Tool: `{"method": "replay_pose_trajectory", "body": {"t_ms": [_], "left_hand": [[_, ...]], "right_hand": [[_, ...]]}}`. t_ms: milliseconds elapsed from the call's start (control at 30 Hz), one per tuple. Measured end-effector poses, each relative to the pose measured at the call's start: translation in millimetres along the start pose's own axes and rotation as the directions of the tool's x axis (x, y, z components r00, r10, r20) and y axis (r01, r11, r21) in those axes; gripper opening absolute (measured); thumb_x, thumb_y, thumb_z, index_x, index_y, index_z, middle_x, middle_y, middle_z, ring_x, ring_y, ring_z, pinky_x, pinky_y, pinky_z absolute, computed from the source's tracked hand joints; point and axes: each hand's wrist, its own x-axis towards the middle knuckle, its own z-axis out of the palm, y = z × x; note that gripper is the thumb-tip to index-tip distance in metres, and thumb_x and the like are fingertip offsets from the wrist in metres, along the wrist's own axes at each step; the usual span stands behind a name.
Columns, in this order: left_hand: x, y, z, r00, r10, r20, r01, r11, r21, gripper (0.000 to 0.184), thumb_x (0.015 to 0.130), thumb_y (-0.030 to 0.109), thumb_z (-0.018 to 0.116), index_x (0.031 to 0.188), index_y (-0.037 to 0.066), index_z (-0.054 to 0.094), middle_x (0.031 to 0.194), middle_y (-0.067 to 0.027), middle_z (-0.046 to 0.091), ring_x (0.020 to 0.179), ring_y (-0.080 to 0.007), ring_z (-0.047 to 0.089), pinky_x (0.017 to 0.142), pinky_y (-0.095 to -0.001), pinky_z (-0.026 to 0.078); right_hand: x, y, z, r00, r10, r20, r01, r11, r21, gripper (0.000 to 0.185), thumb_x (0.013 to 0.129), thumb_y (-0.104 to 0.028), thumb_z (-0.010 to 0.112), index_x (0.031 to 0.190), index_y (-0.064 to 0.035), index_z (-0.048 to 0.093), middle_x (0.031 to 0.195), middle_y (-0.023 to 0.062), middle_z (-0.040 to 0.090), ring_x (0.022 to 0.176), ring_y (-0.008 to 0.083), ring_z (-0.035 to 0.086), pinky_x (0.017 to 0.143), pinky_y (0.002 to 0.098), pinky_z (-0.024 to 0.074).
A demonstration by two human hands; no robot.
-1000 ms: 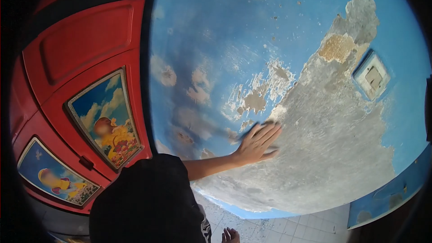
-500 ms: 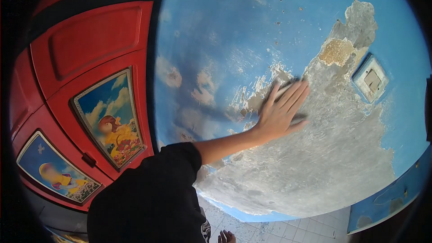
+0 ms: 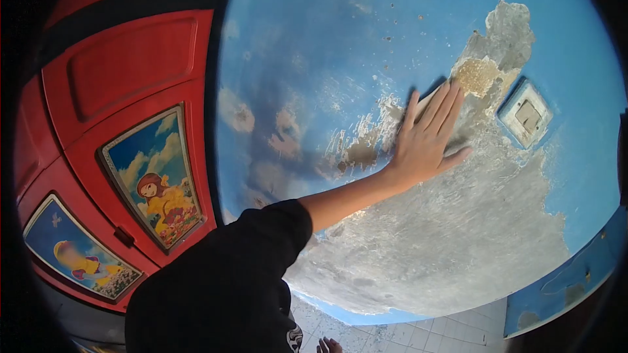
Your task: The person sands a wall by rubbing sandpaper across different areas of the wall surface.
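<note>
My left hand (image 3: 424, 146) reaches up from the left and lies against the wall (image 3: 314, 39), its back towards me. Its fingers point up and its thumb is spread to the right. Under the fingers is a pale flat piece (image 3: 426, 100) with a dark edge, mostly hidden by them. The hand is at the border between blue paint and a large bare grey patch (image 3: 451, 222), just below a yellowish spot (image 3: 476, 77). Low at the bottom edge, my right hand (image 3: 329, 346) shows only in part, fingers loosely apart, with nothing visible in it.
On the right of the wall is a white switch plate (image 3: 526, 115). A red panelled door (image 3: 131, 65) with framed cartoon pictures (image 3: 154, 176) stands at the left. Pale floor tiles (image 3: 418, 335) with scattered blue flakes lie below. A blue ledge (image 3: 562, 294) is at the lower right.
My left hand has slid up and to the right along the wall, and the pale piece has moved with it. My right hand stays low, with little movement.
</note>
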Motion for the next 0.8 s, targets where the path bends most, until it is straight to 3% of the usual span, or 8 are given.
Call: {"method": "replay_pose_trajectory", "body": {"t_ms": [200, 267, 300, 400, 467, 600, 733, 800], "left_hand": [[-55, -10, 1, 0.992, 0.019, 0.124, -0.016, 0.999, -0.029, 0.082, 0.083, 0.057, 0.042, 0.138, -0.001, 0.024, 0.146, -0.0126, 0.02, 0.136, -0.0232, 0.015, 0.108, -0.0513, 0.002], [-47, -4, 1, 0.991, 0.049, 0.126, -0.048, 0.999, -0.014, 0.082, 0.083, 0.058, 0.042, 0.138, -0.001, 0.024, 0.146, -0.0127, 0.02, 0.136, -0.0232, 0.015, 0.108, -0.0513, 0.002], [-28, -4, -1, 0.995, 0.041, 0.089, -0.04, 0.999, -0.016, 0.082, 0.083, 0.057, 0.043, 0.138, -0.001, 0.024, 0.146, -0.0126, 0.02, 0.136, -0.0229, 0.015, 0.108, -0.0514, 0.001], [8, -4, -1, 0.999, 0.052, 0.014, -0.051, 0.997, -0.066, 0.082, 0.082, 0.056, 0.045, 0.138, -0.001, 0.023, 0.146, -0.0125, 0.021, 0.136, -0.0226, 0.015, 0.108, -0.0522, 0.0], [4, 0, 2, 1.0, 0.023, 0.003, -0.023, 0.999, -0.045, 0.084, 0.081, 0.055, 0.047, 0.138, -0.002, 0.023, 0.145, -0.0147, 0.022, 0.136, -0.0247, 0.015, 0.107, -0.0525, 0.0], [-67, 1, 8, 0.99, -0.001, 0.14, 0.012, 0.997, -0.08, 0.086, 0.081, 0.056, 0.048, 0.137, -0.003, 0.023, 0.145, -0.0175, 0.02, 0.136, -0.0268, 0.014, 0.107, -0.0522, 0.0], [-28, 4, 6, 0.992, -0.019, 0.124, 0.028, 0.997, -0.07, 0.083, 0.082, 0.059, 0.041, 0.137, -0.001, 0.027, 0.145, -0.0146, 0.021, 0.136, -0.0239, 0.016, 0.108, -0.0503, 0.0], [14, 4, 5, 0.998, 0.04, -0.041, -0.044, 0.995, -0.088, 0.088, 0.08, 0.057, 0.048, 0.137, -0.005, 0.021, 0.145, -0.0191, 0.019, 0.136, -0.0284, 0.013, 0.106, -0.0538, 0.0]], "right_hand": [[-8, -1, -9, 0.989, -0.15, 0.006, 0.149, 0.987, 0.068, 0.031, 0.088, -0.022, 0.048, 0.109, 0.0003, 0.049, 0.106, 0.0154, 0.057, 0.097, 0.0279, 0.058, 0.081, 0.0343, 0.0458], [-8, -1, -11, 0.998, -0.016, -0.068, 0.027, 0.987, 0.158, 0.031, 0.088, -0.022, 0.049, 0.108, 0.0009, 0.049, 0.106, 0.0153, 0.057, 0.098, 0.028, 0.058, 0.081, 0.0346, 0.0458], [-10, -2, -11, 0.996, -0.068, -0.06, 0.073, 0.995, 0.072, 0.031, 0.089, -0.024, 0.048, 0.108, 0.0011, 0.049, 0.106, 0.0155, 0.057, 0.098, 0.0281, 0.058, 0.081, 0.035, 0.0459], [-3, 2, -18, 0.998, -0.057, -0.035, 0.062, 0.985, 0.163, 0.032, 0.09, -0.025, 0.046, 0.109, 0.0012, 0.049, 0.106, 0.0158, 0.057, 0.097, 0.028, 0.058, 0.08, 0.035, 0.0461], [-4, -9, -12, 0.997, -0.049, -0.066, 0.055, 0.994, 0.094, 0.03, 0.091, -0.023, 0.044, 0.108, 0.0017, 0.049, 0.104, 0.0165, 0.057, 0.097, 0.0268, 0.058, 0.079, 0.0331, 0.0471], [-4, -18, -9, 0.997, -0.031, -0.072, 0.036, 0.997, 0.061, 0.029, 0.091, -0.022, 0.044, 0.107, 0.0019, 0.05, 0.103, 0.0154, 0.057, 0.097, 0.0265, 0.058, 0.078, 0.0334, 0.0477], [1, -3, -19, 0.996, -0.074, -0.042, 0.079, 0.99, 0.118, 0.03, 0.092, -0.024, 0.043, 0.107, 0.0013, 0.05, 0.105, 0.0145, 0.057, 0.097, 0.0271, 0.058, 0.078, 0.0334, 0.048], [5, -1, -21, 0.997, -0.048, -0.056, 0.056, 0.985, 0.164, 0.03, 0.092, -0.023, 0.042, 0.107, 0.0013, 0.049, 0.106, 0.0143, 0.057, 0.097, 0.0269, 0.058, 0.077, 0.033, 0.0484]]}}
